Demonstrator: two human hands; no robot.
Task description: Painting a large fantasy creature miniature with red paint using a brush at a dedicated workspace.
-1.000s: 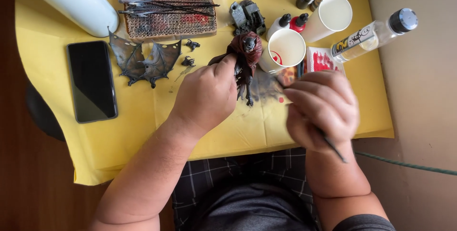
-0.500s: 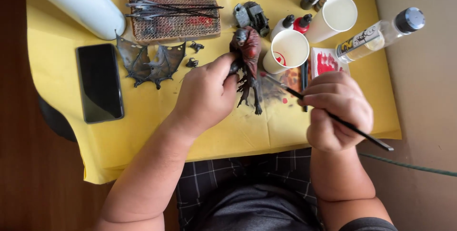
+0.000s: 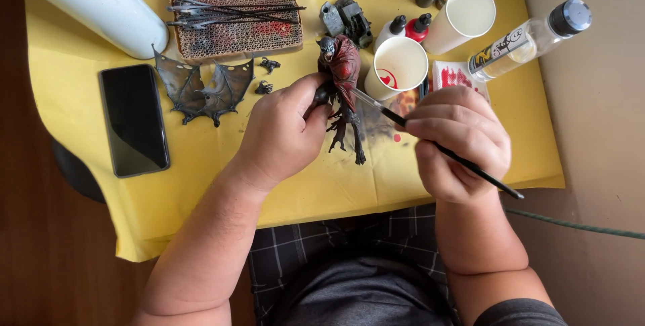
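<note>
Head view: left hand (image 3: 282, 134) grips a creature figurine (image 3: 341, 91) above the yellow surface (image 3: 201, 178). Right hand (image 3: 460, 141) pinches a thin paintbrush (image 3: 437, 146), tip touching the figurine's torso. Torso already red; legs and head look dark, likely unpainted. Detached wings (image 3: 205, 87) lie near the phone (image 3: 133, 119), no red on them. Paper cup (image 3: 398, 67) just beside the figurine.

Both forearms coming up from the bottom of the frame, bare. Left hand (image 3: 282, 131) sits just left of centre, knuckles up, fingers curled in and pinching at its upper right. Right hand (image 3: 460, 141) right of centre, fist-like, fingers bunched in a pen grip.
</note>
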